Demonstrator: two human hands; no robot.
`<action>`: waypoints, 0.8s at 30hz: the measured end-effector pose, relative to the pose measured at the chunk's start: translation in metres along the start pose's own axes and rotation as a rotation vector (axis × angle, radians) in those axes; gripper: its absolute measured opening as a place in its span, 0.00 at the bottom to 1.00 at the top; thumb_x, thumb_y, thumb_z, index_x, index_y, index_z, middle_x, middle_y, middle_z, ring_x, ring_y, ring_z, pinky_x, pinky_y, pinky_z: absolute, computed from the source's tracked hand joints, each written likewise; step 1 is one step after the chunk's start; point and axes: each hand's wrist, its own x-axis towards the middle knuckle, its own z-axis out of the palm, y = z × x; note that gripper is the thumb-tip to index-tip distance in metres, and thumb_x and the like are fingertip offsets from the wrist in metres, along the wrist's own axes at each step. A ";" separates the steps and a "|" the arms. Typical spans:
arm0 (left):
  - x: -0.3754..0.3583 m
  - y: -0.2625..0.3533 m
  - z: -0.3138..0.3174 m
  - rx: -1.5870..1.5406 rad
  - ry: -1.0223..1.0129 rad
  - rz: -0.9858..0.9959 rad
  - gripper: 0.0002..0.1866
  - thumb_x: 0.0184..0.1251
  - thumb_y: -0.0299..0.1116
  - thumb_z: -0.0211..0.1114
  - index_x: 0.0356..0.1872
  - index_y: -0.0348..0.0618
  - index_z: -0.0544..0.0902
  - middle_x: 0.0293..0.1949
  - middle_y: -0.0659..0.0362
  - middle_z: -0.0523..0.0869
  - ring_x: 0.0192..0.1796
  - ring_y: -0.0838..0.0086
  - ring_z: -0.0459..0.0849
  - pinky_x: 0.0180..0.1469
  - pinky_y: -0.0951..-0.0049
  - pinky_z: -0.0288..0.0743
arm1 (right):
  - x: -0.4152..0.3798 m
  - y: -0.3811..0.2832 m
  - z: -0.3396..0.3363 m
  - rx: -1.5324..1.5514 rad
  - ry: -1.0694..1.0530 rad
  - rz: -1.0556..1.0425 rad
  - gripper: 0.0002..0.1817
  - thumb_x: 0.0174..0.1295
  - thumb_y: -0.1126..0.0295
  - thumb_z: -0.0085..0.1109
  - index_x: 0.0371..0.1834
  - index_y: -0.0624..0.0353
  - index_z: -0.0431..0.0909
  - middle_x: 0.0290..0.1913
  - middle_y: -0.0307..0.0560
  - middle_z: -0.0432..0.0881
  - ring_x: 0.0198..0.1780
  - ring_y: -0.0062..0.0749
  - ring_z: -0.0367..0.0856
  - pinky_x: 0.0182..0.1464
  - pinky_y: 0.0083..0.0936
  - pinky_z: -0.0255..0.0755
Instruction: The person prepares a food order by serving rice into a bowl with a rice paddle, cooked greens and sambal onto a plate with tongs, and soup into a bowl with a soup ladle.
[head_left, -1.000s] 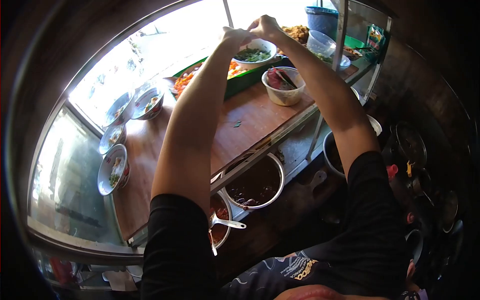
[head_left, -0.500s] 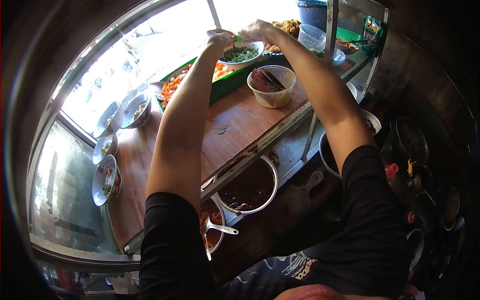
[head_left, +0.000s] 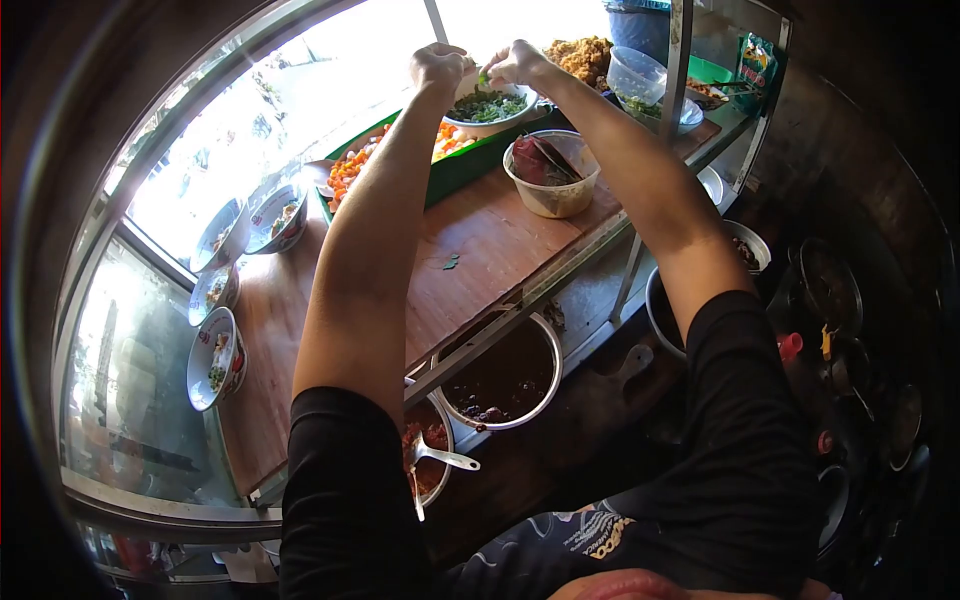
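Both my arms stretch over the wooden counter (head_left: 490, 260) toward a white bowl of chopped green leaves (head_left: 487, 106). My right hand (head_left: 515, 64) is pinched above the bowl's far side, with a bit of green leaf (head_left: 484, 78) at its fingertips. Just left of it, my left hand (head_left: 440, 66) is closed with the fingertips together; whatever they hold is too small to make out. The hands are a little apart. Below them lies a green tray (head_left: 450, 180) with orange and white diced pieces (head_left: 358, 162).
Several patterned bowls (head_left: 216, 360) with some food stand at the left by the glass. A plastic tub (head_left: 552, 200) holds a dark red packet. Beneath the counter edge are a pot of dark liquid (head_left: 500, 375) and a red sauce pot with a ladle (head_left: 447, 457). A metal post (head_left: 677, 75) rises right.
My hands have drawn apart, the left away from the green leaf, which stays at my right fingertips. The whole view has shifted slightly.
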 end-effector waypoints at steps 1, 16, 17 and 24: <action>-0.003 0.004 -0.001 -0.082 -0.008 -0.048 0.05 0.52 0.18 0.63 0.26 0.38 0.85 0.28 0.54 0.85 0.30 0.71 0.86 0.32 0.77 0.82 | 0.002 0.005 0.002 0.145 -0.033 -0.018 0.05 0.50 0.79 0.60 0.29 0.69 0.82 0.30 0.48 0.85 0.25 0.22 0.82 0.29 0.17 0.77; 0.018 -0.021 -0.012 -0.156 -0.318 -0.346 0.08 0.57 0.21 0.64 0.38 0.32 0.78 0.35 0.56 0.80 0.39 0.73 0.81 0.44 0.79 0.78 | -0.001 -0.014 0.003 0.103 -0.043 -0.202 0.09 0.46 0.80 0.68 0.33 0.63 0.86 0.29 0.49 0.85 0.29 0.26 0.85 0.35 0.18 0.82; 0.018 -0.022 -0.012 -0.098 -0.293 -0.322 0.07 0.57 0.22 0.65 0.36 0.32 0.78 0.34 0.56 0.80 0.36 0.73 0.81 0.42 0.79 0.78 | 0.001 -0.008 0.001 0.073 -0.014 -0.153 0.08 0.47 0.79 0.68 0.33 0.63 0.86 0.29 0.49 0.85 0.29 0.26 0.85 0.35 0.18 0.82; 0.006 -0.005 -0.012 0.233 -0.152 -0.151 0.06 0.55 0.26 0.68 0.26 0.32 0.81 0.21 0.55 0.82 0.23 0.75 0.80 0.31 0.79 0.78 | -0.026 -0.037 -0.005 -0.078 0.014 -0.075 0.07 0.46 0.78 0.66 0.30 0.62 0.86 0.27 0.46 0.85 0.27 0.25 0.84 0.33 0.19 0.80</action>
